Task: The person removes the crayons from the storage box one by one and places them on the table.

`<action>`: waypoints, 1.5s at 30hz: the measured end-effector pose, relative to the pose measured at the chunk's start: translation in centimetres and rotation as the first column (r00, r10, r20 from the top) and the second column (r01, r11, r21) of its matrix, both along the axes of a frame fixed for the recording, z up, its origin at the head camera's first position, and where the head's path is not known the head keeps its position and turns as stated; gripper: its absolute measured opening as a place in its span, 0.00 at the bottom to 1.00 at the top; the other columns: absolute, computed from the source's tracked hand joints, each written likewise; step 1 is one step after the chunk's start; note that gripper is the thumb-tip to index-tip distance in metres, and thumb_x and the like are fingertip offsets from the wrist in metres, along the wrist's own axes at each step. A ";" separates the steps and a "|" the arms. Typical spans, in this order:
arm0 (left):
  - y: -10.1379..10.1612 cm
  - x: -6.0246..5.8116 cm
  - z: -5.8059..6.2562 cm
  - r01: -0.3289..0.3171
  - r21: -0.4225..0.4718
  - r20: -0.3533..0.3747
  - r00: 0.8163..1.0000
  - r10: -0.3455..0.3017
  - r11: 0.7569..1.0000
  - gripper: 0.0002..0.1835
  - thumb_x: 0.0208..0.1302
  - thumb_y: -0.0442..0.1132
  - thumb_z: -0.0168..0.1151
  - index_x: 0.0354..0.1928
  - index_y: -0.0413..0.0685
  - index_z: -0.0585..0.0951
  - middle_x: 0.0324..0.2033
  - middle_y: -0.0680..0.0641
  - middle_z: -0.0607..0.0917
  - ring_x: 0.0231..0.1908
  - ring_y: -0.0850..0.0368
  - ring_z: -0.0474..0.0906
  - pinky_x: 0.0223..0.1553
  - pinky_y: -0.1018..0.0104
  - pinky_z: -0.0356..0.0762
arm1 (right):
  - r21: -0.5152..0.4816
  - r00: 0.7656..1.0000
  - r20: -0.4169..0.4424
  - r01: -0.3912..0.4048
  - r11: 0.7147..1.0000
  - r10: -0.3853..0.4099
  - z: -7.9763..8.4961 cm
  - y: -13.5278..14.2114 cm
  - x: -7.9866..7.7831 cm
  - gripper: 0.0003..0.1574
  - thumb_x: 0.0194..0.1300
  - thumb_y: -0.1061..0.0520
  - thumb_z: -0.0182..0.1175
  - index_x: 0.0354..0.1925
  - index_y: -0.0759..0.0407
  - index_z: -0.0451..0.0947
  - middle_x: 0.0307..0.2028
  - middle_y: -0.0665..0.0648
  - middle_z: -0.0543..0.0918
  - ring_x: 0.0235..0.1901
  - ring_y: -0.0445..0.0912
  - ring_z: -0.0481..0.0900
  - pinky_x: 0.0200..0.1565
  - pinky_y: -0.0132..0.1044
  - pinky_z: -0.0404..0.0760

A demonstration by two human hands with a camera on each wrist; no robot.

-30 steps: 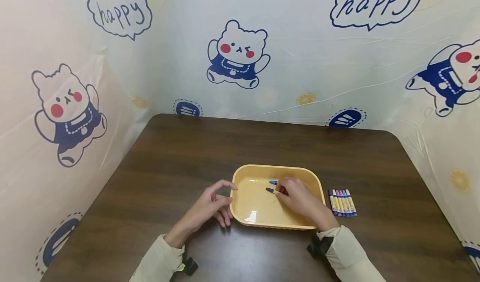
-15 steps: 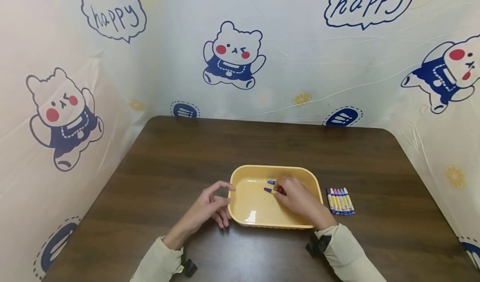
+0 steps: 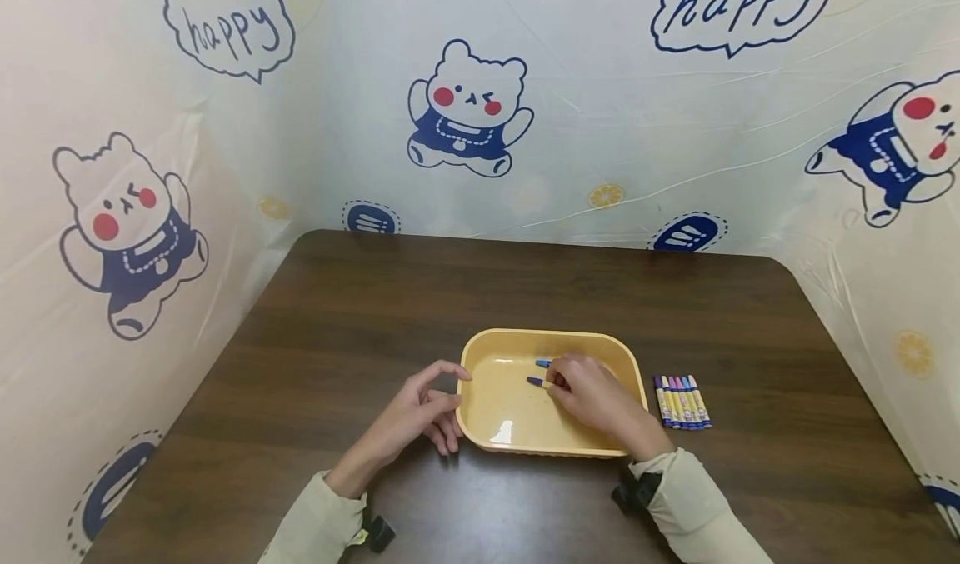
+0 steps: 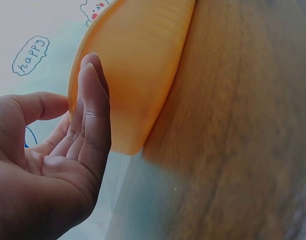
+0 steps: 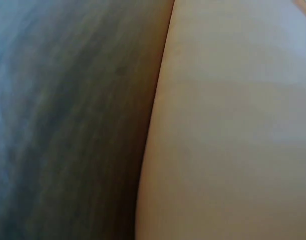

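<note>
A yellow plastic tray (image 3: 491,418) stands on the table in the head view. My left hand (image 3: 420,410) holds its left rim, index fingertip over the edge and thumb against the outer wall. The left wrist view shows that hand (image 4: 67,145) close up beside the tray's wall (image 4: 137,70). Inside the tray, my right hand (image 3: 596,397) pinches a crayon (image 3: 537,381) with a dark blue tip and yellow body. Just behind it lies a second crayon (image 3: 543,364) with a lighter blue tip, partly hidden by the fingers. The right wrist view shows only the tray's wall (image 5: 228,125) and tabletop.
Several crayons (image 3: 682,401) lie side by side in a row on the dark wooden table (image 3: 360,297), right of the tray and near my right wrist. A printed curtain (image 3: 570,89) surrounds the table's back and sides.
</note>
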State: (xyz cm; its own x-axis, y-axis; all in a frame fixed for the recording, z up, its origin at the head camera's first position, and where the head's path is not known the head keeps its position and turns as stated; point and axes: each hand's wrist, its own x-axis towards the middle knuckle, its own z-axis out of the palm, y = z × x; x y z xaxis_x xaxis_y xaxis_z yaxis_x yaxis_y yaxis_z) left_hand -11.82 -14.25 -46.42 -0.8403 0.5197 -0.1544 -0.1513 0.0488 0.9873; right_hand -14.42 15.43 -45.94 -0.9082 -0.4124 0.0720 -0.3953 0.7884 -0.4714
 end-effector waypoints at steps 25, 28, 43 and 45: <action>-0.4 0.2 0.1 -0.007 -0.051 0.033 0.999 0.009 0.999 0.20 0.75 0.37 0.55 0.64 0.43 0.67 0.26 0.36 0.85 0.21 0.47 0.84 0.23 0.51 0.85 | 0.013 0.999 -0.041 0.001 1.000 0.000 0.8 -0.4 0.5 0.03 0.62 0.60 0.69 0.35 0.57 0.83 0.29 0.47 0.79 0.27 0.39 0.72 0.31 0.32 0.76; -0.3 0.1 0.0 -0.004 -0.043 0.020 1.000 0.005 0.999 0.20 0.75 0.37 0.55 0.64 0.43 0.67 0.26 0.35 0.85 0.21 0.46 0.84 0.23 0.50 0.85 | 0.005 0.997 -0.080 0.010 1.000 -0.009 1.3 0.0 0.6 0.03 0.61 0.62 0.68 0.36 0.58 0.84 0.30 0.48 0.80 0.29 0.39 0.73 0.33 0.35 0.79; 0.0 0.0 0.4 -0.007 -0.046 0.018 1.000 0.007 0.999 0.19 0.74 0.36 0.54 0.64 0.44 0.67 0.26 0.35 0.85 0.20 0.47 0.83 0.23 0.50 0.85 | -0.004 0.983 -0.175 0.059 0.998 -0.059 4.3 2.4 1.0 0.06 0.58 0.63 0.71 0.35 0.58 0.83 0.30 0.51 0.81 0.29 0.41 0.75 0.32 0.35 0.80; 0.0 0.0 0.4 -0.006 -0.046 0.020 1.000 0.007 0.999 0.19 0.74 0.36 0.54 0.64 0.44 0.67 0.26 0.35 0.85 0.20 0.47 0.83 0.23 0.51 0.85 | -0.009 0.981 -0.185 0.066 0.998 -0.066 4.5 2.7 1.1 0.06 0.58 0.64 0.71 0.34 0.58 0.83 0.30 0.50 0.81 0.28 0.40 0.74 0.31 0.35 0.79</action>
State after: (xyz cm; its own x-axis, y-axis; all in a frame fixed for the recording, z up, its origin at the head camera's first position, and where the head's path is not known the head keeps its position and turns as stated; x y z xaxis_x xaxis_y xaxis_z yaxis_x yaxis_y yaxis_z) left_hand -11.83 -14.23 -46.02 -0.8402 0.5061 -0.1947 -0.1711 0.0933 0.9808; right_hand -13.28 18.16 -41.42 -0.9043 -0.3516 0.2421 -0.4230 0.8144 -0.3973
